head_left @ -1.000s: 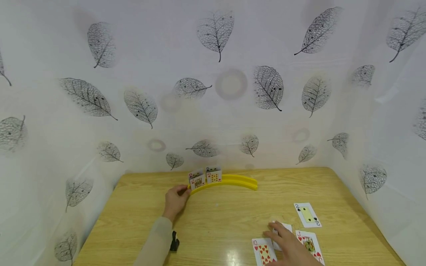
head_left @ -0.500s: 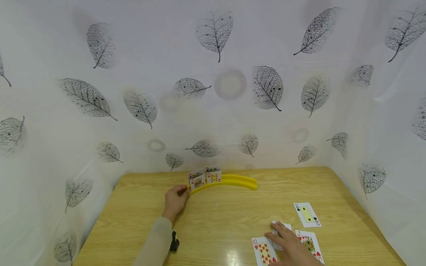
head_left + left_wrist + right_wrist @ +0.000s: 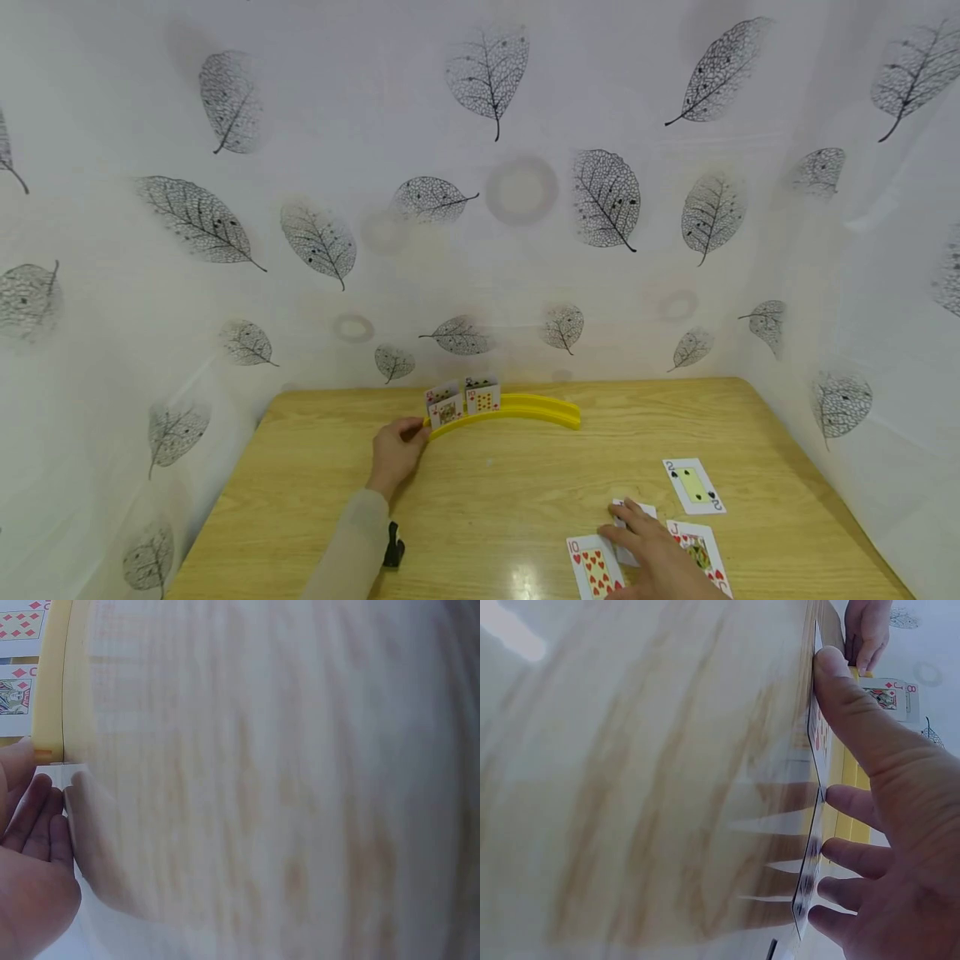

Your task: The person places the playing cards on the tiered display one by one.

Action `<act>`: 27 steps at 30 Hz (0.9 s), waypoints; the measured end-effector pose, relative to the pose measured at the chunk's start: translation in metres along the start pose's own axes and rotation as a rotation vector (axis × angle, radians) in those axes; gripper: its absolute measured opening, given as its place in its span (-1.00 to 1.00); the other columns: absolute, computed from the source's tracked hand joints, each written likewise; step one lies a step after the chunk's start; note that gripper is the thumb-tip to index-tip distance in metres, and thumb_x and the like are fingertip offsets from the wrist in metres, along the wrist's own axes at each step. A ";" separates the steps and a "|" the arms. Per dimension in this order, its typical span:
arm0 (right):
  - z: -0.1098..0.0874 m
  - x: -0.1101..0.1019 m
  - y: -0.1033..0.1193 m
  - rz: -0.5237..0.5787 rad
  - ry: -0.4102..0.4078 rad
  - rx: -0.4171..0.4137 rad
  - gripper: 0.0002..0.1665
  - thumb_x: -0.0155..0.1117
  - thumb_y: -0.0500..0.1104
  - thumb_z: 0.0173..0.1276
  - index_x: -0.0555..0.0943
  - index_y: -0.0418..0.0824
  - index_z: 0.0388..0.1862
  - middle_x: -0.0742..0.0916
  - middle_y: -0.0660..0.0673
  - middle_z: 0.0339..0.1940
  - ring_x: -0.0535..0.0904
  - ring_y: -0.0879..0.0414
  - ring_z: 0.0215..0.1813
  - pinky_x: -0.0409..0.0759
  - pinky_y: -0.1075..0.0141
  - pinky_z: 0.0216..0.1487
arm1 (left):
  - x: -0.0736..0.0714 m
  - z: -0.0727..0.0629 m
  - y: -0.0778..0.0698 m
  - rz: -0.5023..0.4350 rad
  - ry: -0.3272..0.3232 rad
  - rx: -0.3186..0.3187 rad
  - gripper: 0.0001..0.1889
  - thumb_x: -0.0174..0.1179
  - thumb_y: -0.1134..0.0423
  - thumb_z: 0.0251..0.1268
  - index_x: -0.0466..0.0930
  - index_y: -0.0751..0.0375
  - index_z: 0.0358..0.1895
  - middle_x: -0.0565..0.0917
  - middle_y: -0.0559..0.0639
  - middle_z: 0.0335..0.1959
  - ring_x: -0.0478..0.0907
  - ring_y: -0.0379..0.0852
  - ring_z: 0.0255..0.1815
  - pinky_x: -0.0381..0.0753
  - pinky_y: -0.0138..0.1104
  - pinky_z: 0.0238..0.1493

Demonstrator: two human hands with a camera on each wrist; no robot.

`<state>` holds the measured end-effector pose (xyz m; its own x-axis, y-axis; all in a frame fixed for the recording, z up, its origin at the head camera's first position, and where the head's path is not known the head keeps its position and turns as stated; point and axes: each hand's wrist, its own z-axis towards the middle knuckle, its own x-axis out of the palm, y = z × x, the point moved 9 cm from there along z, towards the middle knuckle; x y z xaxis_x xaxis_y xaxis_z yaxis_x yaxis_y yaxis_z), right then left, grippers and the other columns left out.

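My left hand [image 3: 395, 458] holds the left end of a curved yellow card holder [image 3: 543, 407]; the left wrist view has its thumb at the holder's end [image 3: 46, 754]. Upright in the holder stand a jack of diamonds [image 3: 447, 412] and a ten of diamonds [image 3: 483, 399], other cards partly hidden behind them. At lower right, my right hand [image 3: 663, 560] is spread low over face-up cards. Its fingertips rest on a card [image 3: 647, 510] that the hand mostly covers. The thumb is right at the ten of hearts [image 3: 595, 571].
To the right of the right hand lie a two of spades [image 3: 693, 486] and a jack of hearts [image 3: 699, 553], face up on the wooden table [image 3: 480, 508]. A small black object [image 3: 393, 546] sits beside the left sleeve. Leaf-patterned cloth [image 3: 525, 275] surrounds the table.
The right hand's fingers have shifted very slightly over the covered card. The left hand, the holder and the cards stay where they were.
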<state>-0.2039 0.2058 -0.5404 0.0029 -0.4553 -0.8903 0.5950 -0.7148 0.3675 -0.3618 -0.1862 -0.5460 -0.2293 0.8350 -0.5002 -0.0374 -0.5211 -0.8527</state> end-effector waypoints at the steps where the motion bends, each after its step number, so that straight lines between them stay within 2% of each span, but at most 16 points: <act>1: 0.000 0.000 0.000 -0.003 0.002 0.002 0.00 0.63 0.45 -0.09 0.71 -0.17 0.19 0.65 -0.42 0.32 0.49 -0.62 0.27 0.61 -0.50 -0.01 | 0.000 0.000 0.000 -0.001 0.001 -0.001 -0.77 0.36 0.35 0.42 0.75 0.42 0.03 0.76 0.34 0.13 0.64 0.33 0.26 0.55 0.16 0.41; 12: 0.006 -0.001 0.001 0.108 0.052 0.077 0.02 0.70 0.40 -0.21 0.66 -0.20 0.12 0.62 -0.51 0.34 0.43 -0.67 0.36 0.50 -0.60 0.09 | 0.000 0.000 0.000 0.003 -0.003 0.008 -0.77 0.36 0.36 0.42 0.75 0.42 0.03 0.76 0.34 0.11 0.66 0.33 0.23 0.58 0.15 0.38; 18: 0.007 -0.004 0.004 0.078 0.051 0.131 0.10 0.67 0.44 -0.25 0.62 -0.17 0.19 0.66 -0.37 0.35 0.47 -0.53 0.41 0.52 -0.47 0.22 | 0.000 0.001 -0.001 0.000 0.004 0.003 -0.77 0.36 0.35 0.42 0.76 0.40 0.03 0.76 0.33 0.12 0.65 0.32 0.25 0.56 0.16 0.40; 21: 0.007 -0.003 0.003 0.154 0.090 0.206 0.10 0.72 0.37 -0.21 0.58 -0.16 0.26 0.63 -0.39 0.39 0.41 -0.53 0.46 0.48 -0.47 0.28 | 0.000 0.001 -0.002 0.004 0.005 0.004 -0.78 0.35 0.34 0.43 0.76 0.39 0.03 0.77 0.32 0.12 0.65 0.31 0.25 0.55 0.16 0.41; 24: 0.007 0.001 0.001 0.258 0.144 0.289 0.09 0.76 0.27 -0.17 0.55 -0.15 0.31 0.52 -0.52 0.47 0.35 -0.60 0.49 0.43 -0.53 0.30 | 0.000 0.001 -0.002 0.011 0.010 -0.002 -0.77 0.35 0.34 0.43 0.76 0.39 0.04 0.76 0.32 0.13 0.65 0.32 0.26 0.55 0.16 0.42; 27: 0.008 0.002 0.002 0.315 0.164 0.325 0.09 0.77 0.21 -0.14 0.53 -0.17 0.35 0.45 -0.60 0.49 0.33 -0.64 0.48 0.40 -0.56 0.29 | 0.000 0.000 -0.002 0.010 0.012 -0.004 -0.77 0.34 0.34 0.44 0.75 0.40 0.04 0.76 0.33 0.14 0.64 0.32 0.26 0.54 0.17 0.42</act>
<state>-0.2087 0.1991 -0.5394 0.2848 -0.6052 -0.7434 0.2626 -0.6966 0.6677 -0.3615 -0.1850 -0.5441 -0.2176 0.8318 -0.5107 -0.0316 -0.5289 -0.8481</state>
